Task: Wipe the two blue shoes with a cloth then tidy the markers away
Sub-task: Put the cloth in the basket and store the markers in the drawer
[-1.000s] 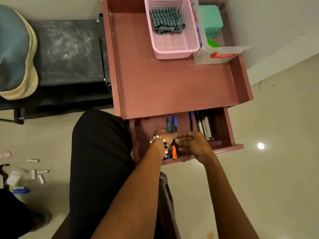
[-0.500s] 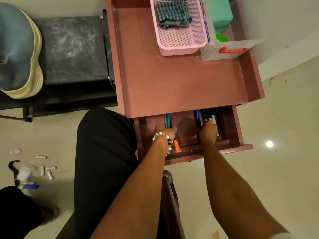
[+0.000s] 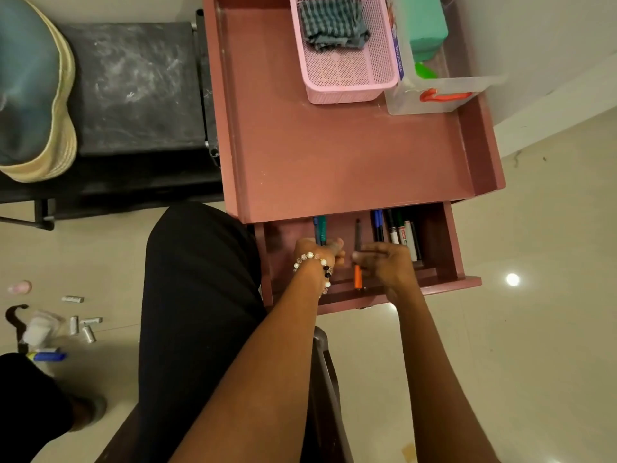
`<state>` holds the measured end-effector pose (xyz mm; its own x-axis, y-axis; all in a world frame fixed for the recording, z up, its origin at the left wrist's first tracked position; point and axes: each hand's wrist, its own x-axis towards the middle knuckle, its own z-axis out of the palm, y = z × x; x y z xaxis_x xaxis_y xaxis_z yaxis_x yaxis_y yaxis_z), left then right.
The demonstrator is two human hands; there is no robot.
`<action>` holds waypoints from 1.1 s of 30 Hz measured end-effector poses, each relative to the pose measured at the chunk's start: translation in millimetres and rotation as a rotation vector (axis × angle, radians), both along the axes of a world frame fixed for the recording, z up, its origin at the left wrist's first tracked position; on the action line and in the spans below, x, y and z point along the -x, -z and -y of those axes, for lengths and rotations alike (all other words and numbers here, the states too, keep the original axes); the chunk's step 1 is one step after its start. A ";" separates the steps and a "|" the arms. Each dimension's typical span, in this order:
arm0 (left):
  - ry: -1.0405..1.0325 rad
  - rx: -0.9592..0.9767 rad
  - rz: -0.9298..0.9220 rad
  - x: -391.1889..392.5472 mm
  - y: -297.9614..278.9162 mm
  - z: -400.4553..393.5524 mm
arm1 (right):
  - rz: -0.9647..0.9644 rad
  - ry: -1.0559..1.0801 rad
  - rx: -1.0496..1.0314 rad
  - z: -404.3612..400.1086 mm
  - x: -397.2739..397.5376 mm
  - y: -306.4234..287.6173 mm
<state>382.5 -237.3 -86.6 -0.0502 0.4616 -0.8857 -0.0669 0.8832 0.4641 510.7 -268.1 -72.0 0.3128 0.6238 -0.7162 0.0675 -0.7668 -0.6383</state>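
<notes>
Open drawer (image 3: 444,248) of the reddish-brown table (image 3: 334,145): standing pulled out toward the person and holding the markers. Right-side group of markers (image 3: 397,228) is lying side by side against the drawer's right portion, blue, black, green and white-barrelled ones among them. Left hand (image 3: 317,252), wearing a bead bracelet (image 3: 315,267), is curling its fingers round two markers (image 3: 320,228), one blue and one teal, whose far ends are sticking out toward the back of the drawer. Right hand (image 3: 384,262) is pinching a dark marker with an orange end (image 3: 357,259) in the middle of the drawer; the hand is blurred, so the exact finger placement is unclear. Pink perforated basket (image 3: 347,85) is sitting at the far end of the table top and containing a folded striped grey-blue cloth (image 3: 332,26). Clear plastic box (image 3: 434,95) with an orange handle is standing just beside the basket on its right, containing a green block and a smaller bright green item. Blue shoe (image 3: 30,91) with a pale sole is resting on the black bench (image 3: 133,88) left of the table. Small scattered items are lying on the floor at lower left.
</notes>
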 end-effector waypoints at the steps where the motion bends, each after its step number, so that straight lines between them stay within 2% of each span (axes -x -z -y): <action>1: -0.021 0.009 -0.001 0.8 -1.3 -1.2 | 0.113 0.012 0.018 -5.8 -5.9 11.0; 5: -0.033 0.031 -0.020 2.5 -5.2 -4.2 | 0.552 -0.192 0.069 -27.6 -19.6 52.6; 10: -0.037 0.047 -0.041 3.6 -6.9 -9.7 | 0.728 -0.257 0.189 -35.7 -21.4 77.0; 13: -0.019 0.076 -0.023 5.9 -7.2 -10.3 | 0.831 -0.206 0.180 -35.1 -25.4 73.4; 15: -0.027 0.084 -0.004 5.8 -5.9 -8.1 | 0.796 -0.148 0.112 -32.7 -24.8 64.9; 16: -0.041 0.092 0.012 5.0 -6.3 -7.3 | 0.695 -0.139 0.055 -30.1 -22.6 59.7; 18: -0.085 0.110 0.052 2.8 -7.1 -6.5 | 0.321 -0.120 -0.034 -19.9 -10.5 39.3; 20: -0.101 0.120 0.079 2.0 -8.8 -5.3 | -0.088 -0.070 -0.037 -5.4 6.3 14.0; 22: -0.027 0.104 0.034 2.8 -7.5 -4.1 | -0.246 -0.097 -0.014 5.8 19.2 -4.1; 24: 0.024 0.107 0.015 4.0 -7.0 -1.5 | -0.257 -0.092 -0.014 11.0 22.7 -8.4; 26: 0.015 0.119 0.032 5.2 -6.8 -2.1 | -0.287 -0.025 -0.003 8.8 20.8 -6.8; 29: -0.022 0.092 -0.037 7.0 -3.0 -4.8 | -0.274 0.021 0.049 -1.6 14.6 -0.1; 31: -0.063 0.079 -0.045 7.7 2.1 -7.5 | -0.139 0.051 0.088 -13.6 3.8 19.5; 33: -0.051 0.088 -0.057 9.3 0.9 -9.5 | 0.175 -0.102 0.096 -26.4 -9.6 45.7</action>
<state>373.3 -227.8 -87.5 -0.1227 0.3775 -0.9179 -0.0885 0.9170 0.3889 520.3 -241.7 -117.6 0.3759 0.5904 -0.7143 0.2511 -0.8068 -0.5348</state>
